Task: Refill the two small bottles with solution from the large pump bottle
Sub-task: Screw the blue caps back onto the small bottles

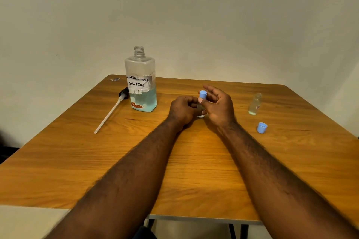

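While the left hand [182, 110] grips the small bottle [201, 115] at the middle of the table [194, 170], the right hand [219, 106] pinches its blue cap [203, 94]. Far left stands the large bottle [140, 83], uncapped, its pump [112, 110] lying alongside. At the right the second small bottle [254, 104] stands open, with a loose cap [261, 127] nearer.

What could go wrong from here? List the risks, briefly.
The open small bottle stands uncapped right of the right hand; a sweep could tip it.
The large bottle stands open, its pump lying on the table; a knock would spill solution.
The loose cap lies on its side and may roll.
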